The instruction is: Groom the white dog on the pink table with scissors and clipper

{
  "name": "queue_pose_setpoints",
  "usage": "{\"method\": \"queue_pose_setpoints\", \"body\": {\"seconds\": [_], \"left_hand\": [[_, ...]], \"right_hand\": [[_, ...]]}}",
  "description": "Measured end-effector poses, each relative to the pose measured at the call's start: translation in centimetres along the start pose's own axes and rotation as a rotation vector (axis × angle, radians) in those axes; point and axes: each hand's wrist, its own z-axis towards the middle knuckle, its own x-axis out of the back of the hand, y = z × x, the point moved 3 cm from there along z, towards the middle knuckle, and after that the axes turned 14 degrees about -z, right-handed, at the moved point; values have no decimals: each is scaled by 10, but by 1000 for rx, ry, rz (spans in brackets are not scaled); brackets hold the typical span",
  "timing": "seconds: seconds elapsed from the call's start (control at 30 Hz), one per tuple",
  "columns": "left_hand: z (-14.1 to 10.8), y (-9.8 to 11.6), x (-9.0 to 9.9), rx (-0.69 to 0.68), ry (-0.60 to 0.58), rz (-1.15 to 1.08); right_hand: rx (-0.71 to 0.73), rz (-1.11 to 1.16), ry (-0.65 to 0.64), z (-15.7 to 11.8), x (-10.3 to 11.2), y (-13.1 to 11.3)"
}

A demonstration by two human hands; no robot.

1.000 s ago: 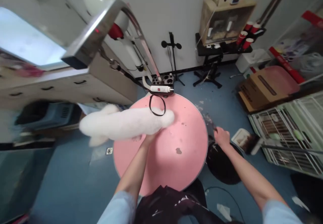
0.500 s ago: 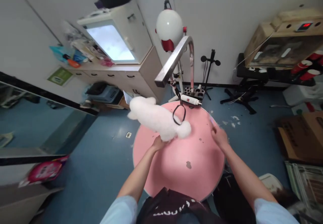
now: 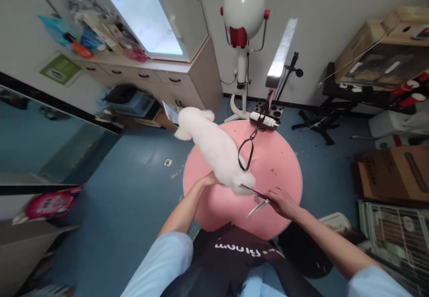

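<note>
A fluffy white dog point(image 3: 216, 149) stands on the round pink table point(image 3: 281, 163), its head toward the upper left and its rear near me. My left hand point(image 3: 212, 179) is against the dog's underside at the near side, its fingers partly hidden by fur. In my right hand point(image 3: 279, 201) is a pair of scissors point(image 3: 258, 208) with the blades spread apart; one blade reaches the fur at the dog's rear, the other points down to the left over the table. A black loop point(image 3: 246, 154) hangs beside the dog's back.
A metal arm point(image 3: 281, 53) rises over the table's far edge, near a holder with a white bottle point(image 3: 264, 119). Behind stands a white and red dryer point(image 3: 244, 9). Cabinets point(image 3: 201, 78) are at the back left, a cardboard box point(image 3: 395, 172) at the right.
My right hand has moved inward to the dog's rear, and the open scissors now show clearly. The view has shifted, and the dog's body lies at a steeper slant.
</note>
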Motion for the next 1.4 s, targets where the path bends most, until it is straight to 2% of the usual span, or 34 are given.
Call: {"method": "queue_pose_setpoints", "body": {"seconds": [0.1, 0.17, 0.27, 0.3, 0.37, 0.4, 0.47, 0.5, 0.57, 0.6, 0.63, 0.67, 0.7, 0.77, 0.8, 0.87, 0.93, 0.97, 1.03, 1.1, 1.13, 1.23, 1.4], "left_hand": [[-22, -12, 10, 33, -52, -87], [-32, -18, 12, 52, -84, -146], [-38, -18, 10, 36, -87, -196], [-38, -16, 10, 19, -82, -195], [-39, -11, 11, -1, -92, -179], [-40, -10, 13, -2, -113, -166], [-46, -8, 18, -44, -128, -110], [-51, -6, 22, -103, -87, -54], [-63, -2, 30, -279, 99, 130], [-69, 1, 31, -380, 189, 256], [-75, 6, 28, -476, 228, 398], [-79, 11, 21, -563, 193, 549], [-82, 17, 9, -647, 92, 698], [-83, 27, -19, -793, -208, 953], [-81, 31, -33, -842, -324, 1039], [-75, 38, -53, -876, -457, 1131], [-66, 42, -64, -860, -475, 1140], [-62, 43, -66, -845, -462, 1127], [-55, 45, -64, -822, -424, 1089], [-52, 46, -60, -802, -402, 1058], [-51, 46, -58, -791, -407, 1053], [-53, 45, -56, -767, -404, 1066], [-63, 39, -63, -805, -321, 1090]], "right_hand": [[80, -42, -59, -32, 21, -38], [137, -24, -89, -31, 39, -56], [79, -21, -55, 7, 59, -70], [-13, -65, -45, 24, 61, -72], [-154, -161, -133, 50, 58, -76], [-134, -174, -215, 55, 54, -82], [-36, -153, -325, 48, 45, -97], [-11, -144, -351, 37, 43, -105], [-16, -144, -363, 14, 41, -118], [-27, -150, -365, 3, 42, -124], [-30, -154, -369, -4, 44, -130], [-23, -155, -371, -9, 46, -135], [-11, -149, -370, -11, 50, -140], [15, -119, -361, -13, 56, -148], [29, -88, -348, -14, 58, -152], [70, 2, -295, -18, 59, -155], [88, 73, -194, -21, 54, -152], [50, 79, -125, -21, 49, -147], [-147, 37, 27, -17, 35, -131], [-355, 28, 124, -10, 16, -118], [-396, 68, 132, -8, 6, -116], [-400, 299, 92, -9, -21, -127], [-612, 580, 169, -45, -29, -145]]}}
